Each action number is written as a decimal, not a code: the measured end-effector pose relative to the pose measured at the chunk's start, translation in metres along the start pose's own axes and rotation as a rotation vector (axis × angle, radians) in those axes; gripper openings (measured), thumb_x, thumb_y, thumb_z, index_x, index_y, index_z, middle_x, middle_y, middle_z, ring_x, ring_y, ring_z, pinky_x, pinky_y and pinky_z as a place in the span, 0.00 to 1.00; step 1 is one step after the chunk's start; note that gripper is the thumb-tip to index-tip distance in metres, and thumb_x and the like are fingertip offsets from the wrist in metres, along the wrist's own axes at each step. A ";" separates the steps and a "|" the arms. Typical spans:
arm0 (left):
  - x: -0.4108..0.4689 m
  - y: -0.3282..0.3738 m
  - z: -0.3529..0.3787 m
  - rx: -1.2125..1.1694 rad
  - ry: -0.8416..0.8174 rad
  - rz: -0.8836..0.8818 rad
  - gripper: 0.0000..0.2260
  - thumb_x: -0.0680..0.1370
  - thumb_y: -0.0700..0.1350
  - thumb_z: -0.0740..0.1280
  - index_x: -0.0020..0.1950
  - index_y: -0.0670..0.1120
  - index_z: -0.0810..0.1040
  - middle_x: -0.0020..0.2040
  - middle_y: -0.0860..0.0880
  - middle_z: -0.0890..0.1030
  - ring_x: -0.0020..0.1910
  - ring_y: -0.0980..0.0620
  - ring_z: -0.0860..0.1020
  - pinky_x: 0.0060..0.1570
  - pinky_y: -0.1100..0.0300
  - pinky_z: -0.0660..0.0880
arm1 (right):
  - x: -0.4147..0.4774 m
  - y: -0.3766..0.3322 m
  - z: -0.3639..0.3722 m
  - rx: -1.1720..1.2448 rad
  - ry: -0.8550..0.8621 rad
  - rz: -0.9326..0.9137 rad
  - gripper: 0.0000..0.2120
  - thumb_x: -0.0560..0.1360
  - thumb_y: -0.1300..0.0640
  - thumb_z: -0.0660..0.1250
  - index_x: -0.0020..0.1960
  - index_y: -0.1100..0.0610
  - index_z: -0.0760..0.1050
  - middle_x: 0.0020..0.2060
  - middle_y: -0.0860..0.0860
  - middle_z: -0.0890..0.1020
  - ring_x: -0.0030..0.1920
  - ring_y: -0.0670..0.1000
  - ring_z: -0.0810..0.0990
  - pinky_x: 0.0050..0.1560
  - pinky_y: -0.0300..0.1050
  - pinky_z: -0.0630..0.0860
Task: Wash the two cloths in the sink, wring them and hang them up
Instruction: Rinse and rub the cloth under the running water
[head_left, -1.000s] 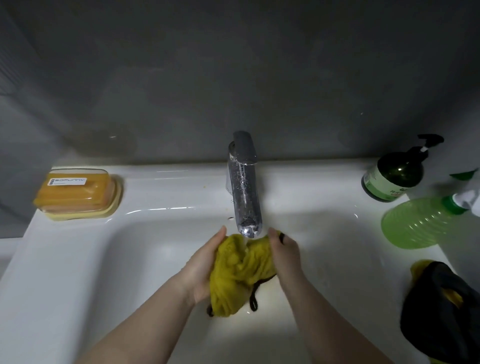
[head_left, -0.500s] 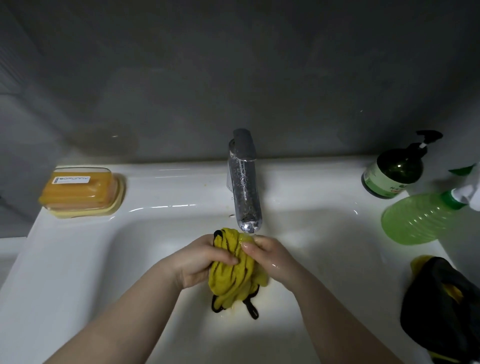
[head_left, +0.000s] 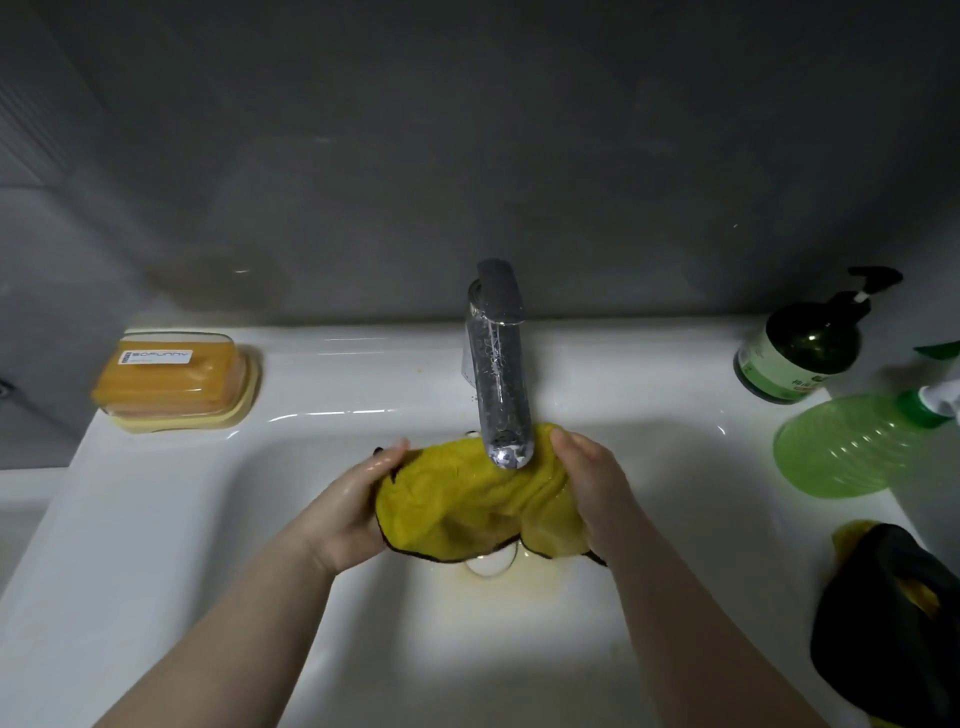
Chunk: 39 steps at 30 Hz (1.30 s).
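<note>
A wet yellow cloth (head_left: 467, 501) with a dark edge is stretched out under the chrome tap (head_left: 498, 374), over the white sink (head_left: 171, 519). My left hand (head_left: 348, 506) grips its left end and my right hand (head_left: 597, 486) grips its right end. The cloth hangs above the drain (head_left: 488, 564), where yellowish water pools. A second cloth (head_left: 893, 618), black with yellow showing, lies bunched on the sink's right rim.
An orange soap box (head_left: 174, 382) sits on the back left rim. A dark green pump bottle (head_left: 805, 353) and a light green spray bottle (head_left: 862, 441) stand at the back right. A grey wall rises behind the tap.
My hands were pressed together with the yellow cloth bunched between them. They have moved apart and the cloth is now spread wide under the tap.
</note>
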<state>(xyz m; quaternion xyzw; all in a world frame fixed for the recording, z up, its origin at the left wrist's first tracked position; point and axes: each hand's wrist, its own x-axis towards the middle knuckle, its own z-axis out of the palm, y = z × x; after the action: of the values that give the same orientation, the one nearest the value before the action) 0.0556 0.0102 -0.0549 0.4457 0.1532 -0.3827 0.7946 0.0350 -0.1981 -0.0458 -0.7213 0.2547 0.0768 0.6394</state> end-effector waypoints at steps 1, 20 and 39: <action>0.000 0.000 -0.001 -0.141 -0.062 0.061 0.21 0.59 0.54 0.75 0.45 0.41 0.83 0.40 0.43 0.86 0.38 0.46 0.85 0.34 0.53 0.82 | -0.001 0.000 -0.001 0.081 -0.035 0.067 0.16 0.78 0.54 0.57 0.55 0.64 0.76 0.50 0.63 0.81 0.49 0.58 0.79 0.53 0.50 0.76; 0.019 -0.021 0.011 0.029 0.375 0.036 0.17 0.78 0.56 0.57 0.42 0.44 0.75 0.30 0.47 0.85 0.29 0.50 0.83 0.31 0.56 0.77 | -0.004 0.009 0.008 0.318 0.030 0.270 0.14 0.76 0.50 0.60 0.40 0.58 0.78 0.33 0.55 0.81 0.36 0.54 0.80 0.39 0.45 0.77; 0.030 -0.021 0.069 0.051 0.431 0.155 0.19 0.80 0.50 0.57 0.31 0.44 0.73 0.19 0.50 0.78 0.19 0.55 0.77 0.21 0.68 0.73 | -0.021 0.013 0.073 -0.124 0.217 -0.078 0.17 0.78 0.56 0.55 0.31 0.54 0.69 0.35 0.57 0.76 0.40 0.58 0.77 0.41 0.47 0.71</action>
<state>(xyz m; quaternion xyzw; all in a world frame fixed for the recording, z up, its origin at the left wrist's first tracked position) 0.0526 -0.0677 -0.0465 0.5475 0.2751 -0.2202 0.7590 0.0265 -0.1231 -0.0602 -0.7728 0.2892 -0.0111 0.5648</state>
